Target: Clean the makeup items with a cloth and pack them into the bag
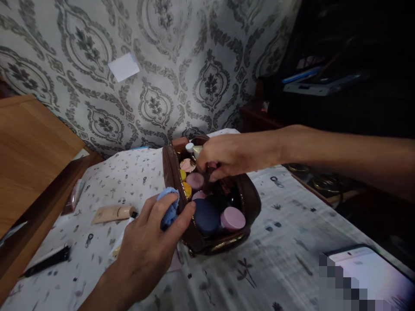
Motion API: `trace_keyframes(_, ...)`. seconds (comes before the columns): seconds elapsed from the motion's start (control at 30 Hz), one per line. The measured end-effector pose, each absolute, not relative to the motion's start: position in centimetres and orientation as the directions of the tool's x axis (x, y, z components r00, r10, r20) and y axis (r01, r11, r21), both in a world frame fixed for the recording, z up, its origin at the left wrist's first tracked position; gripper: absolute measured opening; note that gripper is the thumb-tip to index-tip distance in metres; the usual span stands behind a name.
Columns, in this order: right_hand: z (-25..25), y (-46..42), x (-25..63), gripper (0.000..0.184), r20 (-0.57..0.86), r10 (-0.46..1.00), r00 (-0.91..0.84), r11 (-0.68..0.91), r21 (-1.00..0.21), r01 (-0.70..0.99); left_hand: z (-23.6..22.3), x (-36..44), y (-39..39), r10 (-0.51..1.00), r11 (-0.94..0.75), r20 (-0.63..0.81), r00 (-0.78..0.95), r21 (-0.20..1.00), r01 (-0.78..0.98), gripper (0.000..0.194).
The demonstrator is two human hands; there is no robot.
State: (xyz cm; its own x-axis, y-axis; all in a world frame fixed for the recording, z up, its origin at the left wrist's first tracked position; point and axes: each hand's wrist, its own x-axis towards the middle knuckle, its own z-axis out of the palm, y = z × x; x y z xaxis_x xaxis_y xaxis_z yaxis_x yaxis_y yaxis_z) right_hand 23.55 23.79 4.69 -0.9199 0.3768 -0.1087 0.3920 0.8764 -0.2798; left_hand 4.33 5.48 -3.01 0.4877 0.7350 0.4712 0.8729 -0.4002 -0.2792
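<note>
- Patterned wallpaper (pixel 155 103) covers the wall at twelve o'clock behind everything.
- The bench (pixel 279 242), under a white cloth with small printed motifs, runs below it.
- A wooden panel (pixel 35 151) stands at the nine o'clock edge.
- The brown zip bag (pixel 254 198) sits open at the centre of the bench, packed with cosmetics.
- The right hand (pixel 218 157) enters from three o'clock, its bent fingers down inside the bag toward twelve; whether they grip anything cannot be told.
- The left hand (pixel 151 233), at the bag's eight o'clock, is clamped on a bunched blue cloth (pixel 169 209), thumb tip at the bag's rim.
- A smartphone (pixel 372 268) lies at four o'clock, screen lit, partly pixelated.
- A white slip of paper (pixel 123 68) is on the wall at eleven.
- A black tube (pixel 47 261) lies at eight, a beige tube (pixel 113 214) at nine.
- Inside the bag, a dark blue lid (pixel 206 217) shows at six, a pink lid (pixel 232 218) at five.
- Smallest, a white cap (pixel 189 147) pokes up at eleven beside the right hand.
</note>
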Motion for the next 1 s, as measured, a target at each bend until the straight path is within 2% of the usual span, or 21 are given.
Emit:
trace_keyframes(0.03,5.2,24.0,23.7,0.006,-0.101,0.379,-0.920,0.876,-0.283,0.392,-2.9,4.4,5.4,0.729,-0.402,0.479,0.490,-0.280,0.872,0.052)
trace_keyframes(0.13,6.2,24.4,23.8,0.013,-0.050,0.396,-0.917,0.897,-0.192,0.398,-1.9,4.1,5.6,0.713,-0.447,0.489,0.503,-0.236,0.863,0.047)
trace_keyframes(0.23,6.1,25.0,23.4,0.013,0.037,0.449,-0.893,0.886,-0.151,0.439,0.6,3.2,7.4,0.740,-0.510,0.463,0.489,-0.089,0.856,0.043)
trace_keyframes(0.33,5.2,25.9,22.7,0.016,0.088,0.461,-0.883,0.880,-0.174,0.442,3.7,2.3,11.5,0.812,-0.441,0.438,0.386,0.030,0.897,0.039)
trace_keyframes(0.4,4.8,26.3,22.4,0.018,0.127,0.464,-0.877,0.879,-0.193,0.437,5.1,1.9,15.2,0.859,-0.383,0.362,0.361,-0.013,0.924,0.039)
trace_keyframes(0.47,4.6,26.6,22.2,0.022,0.152,0.473,-0.868,0.875,-0.201,0.442,5.7,1.8,18.7,0.890,-0.355,0.263,0.373,-0.114,0.928,0.040)
trace_keyframes(0.63,4.8,26.8,22.3,0.029,0.172,0.522,-0.835,0.850,-0.191,0.492,5.2,2.4,24.0,0.912,-0.406,-0.129,0.390,-0.424,0.809,0.041)
trace_keyframes(0.7,4.7,27.0,22.4,0.029,0.193,0.522,-0.831,0.851,-0.190,0.490,5.1,2.7,24.8,0.894,-0.447,-0.229,0.384,-0.458,0.769,0.044)
trace_keyframes(0.87,4.5,27.3,22.1,0.032,0.202,0.573,-0.794,0.819,-0.185,0.544,5.3,3.9,25.9,0.845,-0.511,-0.415,0.337,-0.445,0.735,0.055)
trace_keyframes(1.0,4.7,27.4,21.5,0.030,0.198,0.589,-0.783,0.807,-0.194,0.558,5.4,5.3,26.5,0.832,-0.498,-0.497,0.245,-0.477,0.724,0.043)
